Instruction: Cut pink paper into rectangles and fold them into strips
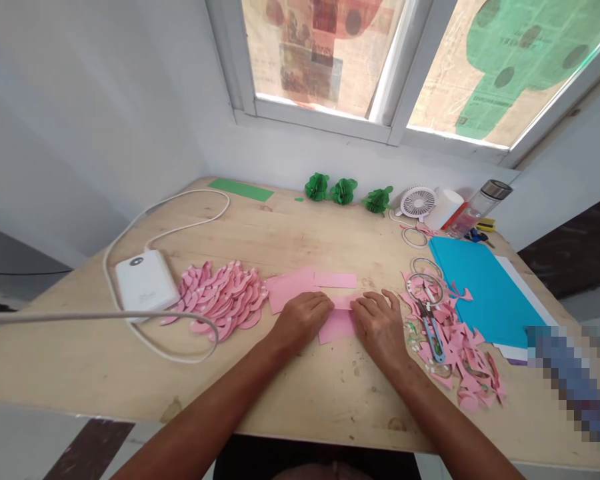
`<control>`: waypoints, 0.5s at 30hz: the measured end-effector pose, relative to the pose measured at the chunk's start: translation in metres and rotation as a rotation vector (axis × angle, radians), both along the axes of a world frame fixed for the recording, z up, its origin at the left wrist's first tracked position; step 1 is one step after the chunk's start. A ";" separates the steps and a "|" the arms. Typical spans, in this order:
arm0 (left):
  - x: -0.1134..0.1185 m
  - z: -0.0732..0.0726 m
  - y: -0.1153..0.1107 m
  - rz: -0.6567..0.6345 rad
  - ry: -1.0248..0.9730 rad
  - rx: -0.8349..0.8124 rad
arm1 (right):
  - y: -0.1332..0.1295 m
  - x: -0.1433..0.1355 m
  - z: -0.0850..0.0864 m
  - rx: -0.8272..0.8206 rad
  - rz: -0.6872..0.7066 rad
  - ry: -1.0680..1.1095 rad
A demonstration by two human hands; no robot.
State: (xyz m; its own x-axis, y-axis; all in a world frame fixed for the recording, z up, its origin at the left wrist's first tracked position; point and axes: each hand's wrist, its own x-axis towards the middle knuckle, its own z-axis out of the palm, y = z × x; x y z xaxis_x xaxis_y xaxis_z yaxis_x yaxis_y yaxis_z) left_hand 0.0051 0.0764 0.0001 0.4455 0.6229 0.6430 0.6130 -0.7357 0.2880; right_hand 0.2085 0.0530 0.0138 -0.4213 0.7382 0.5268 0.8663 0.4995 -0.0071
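Plain pink paper [337, 327] lies on the counter [300, 400], well to the left of the blue paper [485, 287], with a narrow, paler flap [343, 303] folded across its far edge. The left hand [303, 317] and the right hand [381, 330] each have their grip clamped on one end of that fold. Just beyond the blue paper stands a clear bottle [473, 215] with a metal lid [497, 189]; I cannot tell what it contains.
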 end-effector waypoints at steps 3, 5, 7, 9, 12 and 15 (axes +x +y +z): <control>-0.006 0.003 0.002 0.114 -0.108 -0.015 | 0.017 -0.002 0.003 0.060 -0.001 0.005; -0.010 0.003 0.004 0.196 -0.168 -0.026 | 0.029 -0.004 0.004 0.132 -0.022 0.026; -0.012 0.003 0.005 0.232 -0.195 -0.038 | 0.040 -0.007 0.005 0.159 -0.020 -0.001; -0.013 0.003 0.005 0.227 -0.196 -0.051 | 0.047 -0.009 0.004 0.143 -0.002 -0.059; -0.011 0.003 0.005 0.185 -0.178 -0.072 | 0.046 -0.006 0.001 0.062 -0.004 -0.081; -0.009 0.003 0.003 0.114 -0.143 -0.099 | 0.033 0.003 0.000 -0.017 -0.033 -0.005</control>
State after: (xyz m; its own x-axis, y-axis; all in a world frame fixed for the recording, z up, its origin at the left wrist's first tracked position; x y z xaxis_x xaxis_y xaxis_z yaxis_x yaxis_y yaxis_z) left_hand -0.0039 0.0791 0.0035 0.2772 0.7275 0.6277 0.6386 -0.6276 0.4453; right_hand 0.2114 0.0863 0.0142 -0.3992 0.7608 0.5118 0.8823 0.4705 -0.0113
